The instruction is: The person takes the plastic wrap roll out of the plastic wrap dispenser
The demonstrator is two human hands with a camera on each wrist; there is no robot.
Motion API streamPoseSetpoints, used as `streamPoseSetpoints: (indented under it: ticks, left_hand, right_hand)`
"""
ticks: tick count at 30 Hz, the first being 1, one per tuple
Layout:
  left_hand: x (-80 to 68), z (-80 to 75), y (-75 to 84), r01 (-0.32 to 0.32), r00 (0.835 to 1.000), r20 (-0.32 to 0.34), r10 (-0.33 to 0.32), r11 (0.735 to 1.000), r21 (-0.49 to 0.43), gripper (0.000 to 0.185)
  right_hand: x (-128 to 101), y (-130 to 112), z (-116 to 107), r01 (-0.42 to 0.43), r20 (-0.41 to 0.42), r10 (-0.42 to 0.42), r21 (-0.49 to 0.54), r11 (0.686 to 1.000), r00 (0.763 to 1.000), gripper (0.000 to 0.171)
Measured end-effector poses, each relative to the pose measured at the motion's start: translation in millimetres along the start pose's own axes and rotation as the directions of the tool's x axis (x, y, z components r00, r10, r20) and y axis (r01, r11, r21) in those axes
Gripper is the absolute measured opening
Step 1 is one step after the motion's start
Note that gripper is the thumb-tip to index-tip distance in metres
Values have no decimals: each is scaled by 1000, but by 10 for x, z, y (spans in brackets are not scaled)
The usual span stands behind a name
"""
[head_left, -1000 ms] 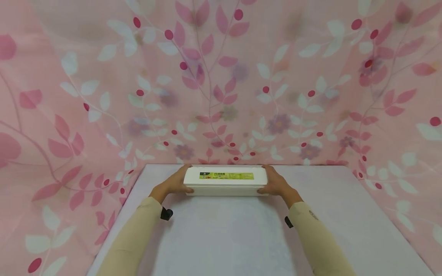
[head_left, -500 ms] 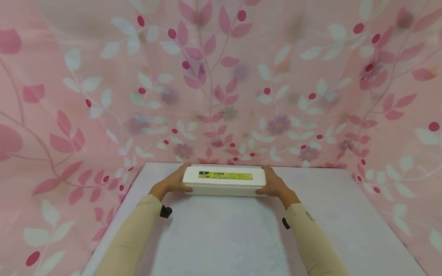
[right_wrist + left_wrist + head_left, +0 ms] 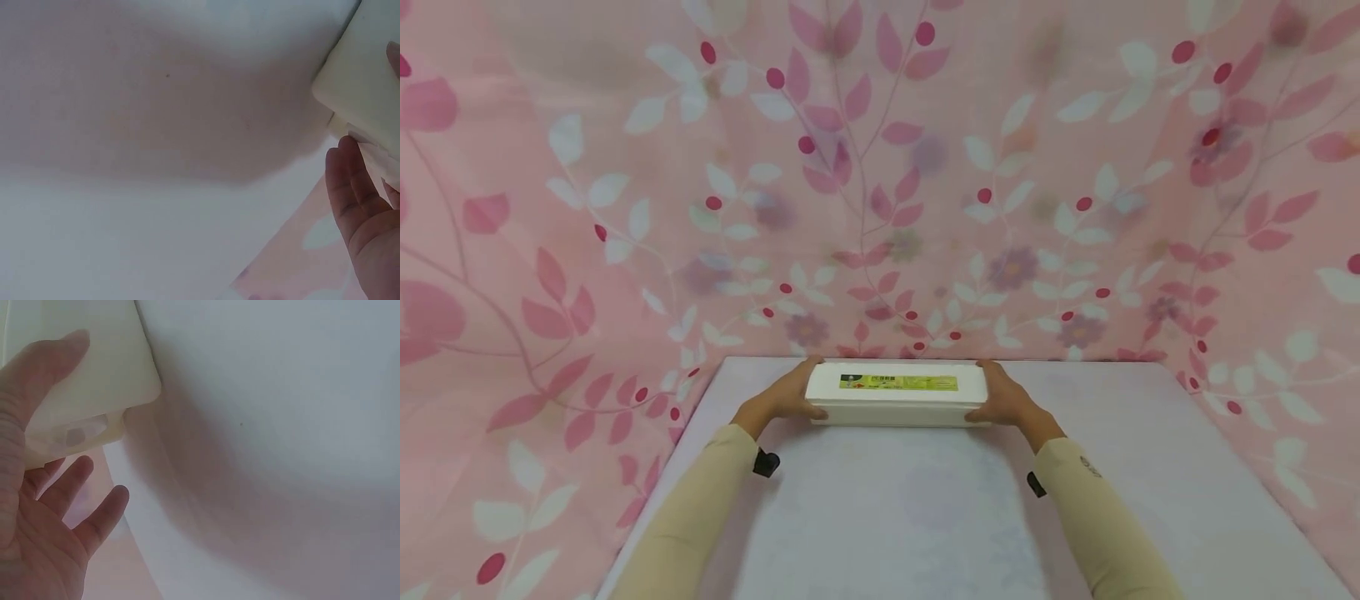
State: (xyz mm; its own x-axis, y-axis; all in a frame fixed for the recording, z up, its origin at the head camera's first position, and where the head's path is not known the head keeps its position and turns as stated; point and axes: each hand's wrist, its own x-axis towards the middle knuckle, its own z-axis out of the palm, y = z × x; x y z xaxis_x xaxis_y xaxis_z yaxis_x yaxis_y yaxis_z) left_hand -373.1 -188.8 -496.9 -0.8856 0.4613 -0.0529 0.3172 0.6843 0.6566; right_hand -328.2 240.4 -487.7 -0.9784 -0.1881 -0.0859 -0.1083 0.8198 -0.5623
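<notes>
A long white box (image 3: 897,414) with a yellow-green printed label (image 3: 898,382) lies crosswise at the table's far edge in the head view. My left hand (image 3: 788,393) grips its left end and my right hand (image 3: 1006,396) its right end. Both thumbs press on the near side, while the other fingers reach round the ends toward the back. The left wrist view shows the left thumb (image 3: 53,362) flat against the box, with the fingers (image 3: 103,519) spread beside a recess in its end. Only part of the right hand (image 3: 369,219) shows in the right wrist view, its fingers by the box's corner.
A pale cloth-covered table (image 3: 895,517) stretches in front of the box. Pink floral fabric (image 3: 880,208) hangs close behind it and on both sides. Black wrist mounts (image 3: 766,462) sit under the beige sleeves (image 3: 696,508).
</notes>
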Motion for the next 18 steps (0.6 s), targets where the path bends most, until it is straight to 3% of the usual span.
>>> streamPoseSetpoints:
  ticks: [6,11,15,18]
  left_hand:
    - [-25,-46,-12,-18,1000,-11,19,1000,24,108]
    - [-35,-62,-29,-16,1000,-24,17,999,36,115]
    - [-39,-5,-29,-29,999,-25,29,1000,-11,126]
    - [-54,19,-25,-42,998,-41,40,997,-59,123]
  right_hand:
    - [1,-49,-44,58,20,-58,1,998,998,120]
    - [2,-53,-57,82,34,-83,27,996,996,117]
    - [-41,-31,-24,58,12,-59,77,995,998,116]
    - [-33,-43,-3,54,7,-56,108,993,998,117]
